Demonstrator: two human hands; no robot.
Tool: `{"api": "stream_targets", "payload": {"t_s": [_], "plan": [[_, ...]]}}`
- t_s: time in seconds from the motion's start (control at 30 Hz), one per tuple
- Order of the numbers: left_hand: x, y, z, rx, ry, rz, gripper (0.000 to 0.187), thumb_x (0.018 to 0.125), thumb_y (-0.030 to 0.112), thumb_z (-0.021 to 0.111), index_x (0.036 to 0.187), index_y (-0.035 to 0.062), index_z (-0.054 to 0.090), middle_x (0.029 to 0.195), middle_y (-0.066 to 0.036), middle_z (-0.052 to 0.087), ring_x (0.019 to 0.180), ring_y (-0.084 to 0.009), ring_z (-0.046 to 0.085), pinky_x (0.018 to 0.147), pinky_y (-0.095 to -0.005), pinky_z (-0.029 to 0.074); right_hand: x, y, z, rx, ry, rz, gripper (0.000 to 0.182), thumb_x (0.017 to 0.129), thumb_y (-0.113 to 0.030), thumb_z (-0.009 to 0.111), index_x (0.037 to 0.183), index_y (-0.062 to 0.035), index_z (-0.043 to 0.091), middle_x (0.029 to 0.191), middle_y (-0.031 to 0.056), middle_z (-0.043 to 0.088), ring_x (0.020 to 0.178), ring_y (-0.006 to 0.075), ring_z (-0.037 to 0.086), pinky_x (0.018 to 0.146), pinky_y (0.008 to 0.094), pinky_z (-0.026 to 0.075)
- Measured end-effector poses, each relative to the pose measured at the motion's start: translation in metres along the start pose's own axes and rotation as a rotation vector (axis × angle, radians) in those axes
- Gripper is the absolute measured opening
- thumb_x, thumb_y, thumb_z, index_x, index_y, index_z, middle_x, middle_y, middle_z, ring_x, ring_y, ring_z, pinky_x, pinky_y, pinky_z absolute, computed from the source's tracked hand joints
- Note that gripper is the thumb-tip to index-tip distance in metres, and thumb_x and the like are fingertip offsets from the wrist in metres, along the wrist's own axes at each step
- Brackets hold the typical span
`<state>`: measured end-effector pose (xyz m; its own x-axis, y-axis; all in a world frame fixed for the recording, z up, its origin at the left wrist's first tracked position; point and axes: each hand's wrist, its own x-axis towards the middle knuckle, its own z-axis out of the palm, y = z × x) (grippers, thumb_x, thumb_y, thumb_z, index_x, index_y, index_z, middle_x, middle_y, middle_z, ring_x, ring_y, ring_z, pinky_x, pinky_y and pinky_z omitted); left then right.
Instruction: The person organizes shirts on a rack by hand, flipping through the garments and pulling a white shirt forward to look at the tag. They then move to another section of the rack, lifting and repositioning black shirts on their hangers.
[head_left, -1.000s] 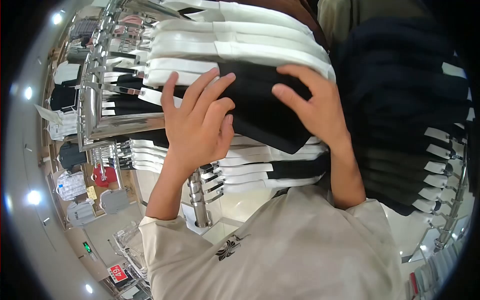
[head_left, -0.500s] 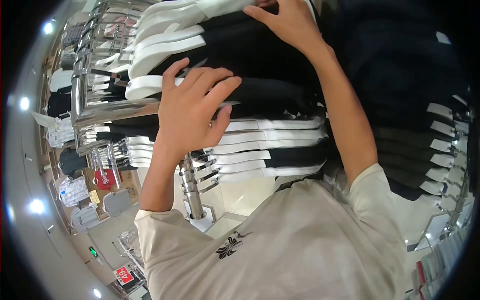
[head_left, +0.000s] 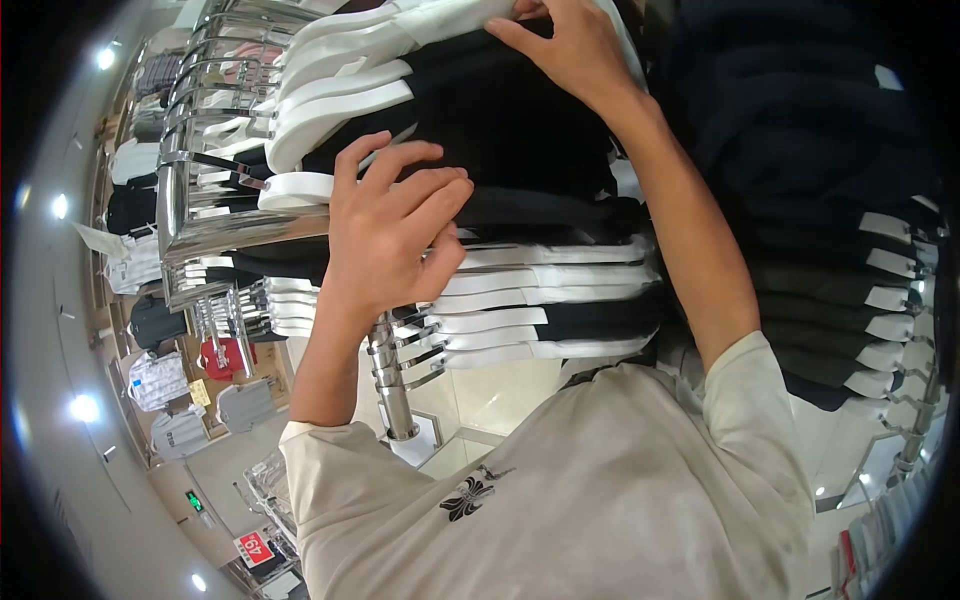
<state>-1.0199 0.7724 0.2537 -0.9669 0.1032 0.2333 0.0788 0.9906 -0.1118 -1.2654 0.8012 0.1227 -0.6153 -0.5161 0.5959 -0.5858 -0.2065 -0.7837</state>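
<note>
My left hand (head_left: 395, 225) is over a black garment (head_left: 540, 215) on a white hanger (head_left: 295, 190). Its fingers are bent but apart, and nothing shows in them; whether the fingertips touch the cloth is hard to tell. At the top edge, my right hand (head_left: 570, 45) has its thumb and fingers closed on the upper edge of a white garment (head_left: 455, 20); part of its fingers is cut off by the frame. Between the hands hangs another black garment (head_left: 500, 110), with white hangers (head_left: 345, 100) at its left end.
A chrome rail (head_left: 245, 232) carries the hangers. Below it, white and black clothes (head_left: 590, 275) hang on a chrome post (head_left: 395, 400). Dark garments (head_left: 800, 260) fill a rack on the right. Wall displays and a red price sign (head_left: 254, 546) stand to the left.
My left hand has shifted slightly right and down, and its fingers have curled a little more. My right hand stays on the white garment. The whole view has moved slightly.
</note>
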Motion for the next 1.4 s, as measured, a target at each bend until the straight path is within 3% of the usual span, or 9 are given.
{"api": "stream_targets", "payload": {"t_s": [0.33,0.6,0.8,0.83,0.9,0.93,1.03,1.17,1.4], "plan": [[0.009,0.011,-0.004,0.023,-0.048,-0.114,0.036,0.06,0.011,0.06,0.094,0.0076,0.072,0.08,-0.004,0.065,0.094,-0.0283,0.059,0.097,-0.0486,0.042,-0.006,-0.001,-0.001,-0.021,0.0,-0.005,0.036,0.088,-0.032,0.077,0.094,0.0007,0.066,0.095,0.0195,0.069,0.094,0.0366,0.065,0.083,0.0439,0.051],[0.003,0.004,-0.001,0.082,-0.095,-0.067,0.036,0.061,0.015,0.058,0.091,0.0058,0.075,0.116,-0.01,0.068,0.119,-0.035,0.055,0.103,-0.0486,0.04,-0.003,0.001,-0.01,-0.035,-0.067,-0.074,0.035,0.091,-0.032,0.074,0.096,0.0012,0.066,0.095,0.0212,0.07,0.094,0.0388,0.065,0.084,0.0462,0.051],[0.007,0.007,-0.002,0.071,-0.046,-0.084,0.03,0.059,0.015,0.06,0.086,0.0077,0.072,0.133,-0.011,0.064,0.13,-0.0389,0.051,0.108,-0.0532,0.035,-0.015,-0.018,-0.04,-0.134,-0.164,-0.215,0.033,0.09,-0.022,0.075,0.11,0.0016,0.066,0.106,0.0255,0.068,0.101,0.0413,0.065,0.089,0.0449,0.052],[0.006,0.007,-0.001,0.052,-0.039,-0.09,0.028,0.059,0.015,0.06,0.084,0.0092,0.071,0.133,-0.01,0.064,0.13,-0.0388,0.051,0.108,-0.0547,0.035,-0.021,-0.02,-0.042,-0.234,-0.189,-0.219,0.038,0.087,-0.024,0.078,0.114,0.0001,0.066,0.11,0.022,0.068,0.104,0.0378,0.066,0.091,0.0434,0.052],[0.008,0.005,-0.001,0.059,-0.097,-0.077,0.03,0.058,0.016,0.061,0.086,0.0094,0.071,0.132,-0.01,0.065,0.129,-0.0364,0.054,0.109,-0.0557,0.033,-0.034,-0.025,-0.044,-0.434,-0.24,-0.226,0.052,0.081,-0.028,0.085,0.122,-0.003,0.066,0.118,0.015,0.069,0.109,0.0308,0.067,0.096,0.0405,0.053],[0.009,0.005,-0.002,0.062,-0.125,-0.068,0.031,0.058,0.017,0.061,0.087,0.0094,0.07,0.132,-0.01,0.065,0.128,-0.0352,0.055,0.11,-0.0562,0.033,-0.037,-0.026,-0.045,-0.39,-0.4,-0.116,0.061,0.077,-0.029,0.086,0.128,-0.0036,0.063,0.129,0.0172,0.064,0.116,0.0354,0.062,0.101,0.0424,0.051],[0.009,0.008,-0.004,0.007,-0.129,-0.091,0.035,0.059,0.017,0.06,0.09,0.0042,0.069,0.127,-0.014,0.068,0.119,-0.0367,0.061,0.113,-0.0564,0.03,-0.041,-0.036,-0.05,-0.199,-0.557,-0.011,0.061,0.077,-0.031,0.086,0.127,-0.002,0.064,0.126,0.0177,0.066,0.115,0.0364,0.063,0.1,0.0418,0.05],[0.006,0.006,-0.003,-0.076,-0.1,-0.096,0.047,0.06,0.024,0.061,0.101,0.0037,0.071,0.109,-0.012,0.07,0.102,-0.0337,0.064,0.11,-0.0545,0.032,-0.038,-0.026,-0.047,-0.139,-0.422,-0.061,0.04,0.084,-0.024,0.081,0.117,-0.0048,0.069,0.104,0.0178,0.074,0.097,0.0377,0.07,0.089,0.0416,0.054],[0.005,0.003,-0.003,-0.082,-0.075,-0.038,0.051,0.052,0.022,0.064,0.1,0.0067,0.074,0.099,-0.007,0.067,0.091,-0.027,0.062,0.1,-0.0525,0.038,-0.025,0.003,-0.034,-0.119,-0.242,-0.227,0.03,0.088,-0.019,0.078,0.115,-0.0085,0.07,0.102,0.0155,0.075,0.09,0.0373,0.071,0.082,0.0416,0.056]]}}
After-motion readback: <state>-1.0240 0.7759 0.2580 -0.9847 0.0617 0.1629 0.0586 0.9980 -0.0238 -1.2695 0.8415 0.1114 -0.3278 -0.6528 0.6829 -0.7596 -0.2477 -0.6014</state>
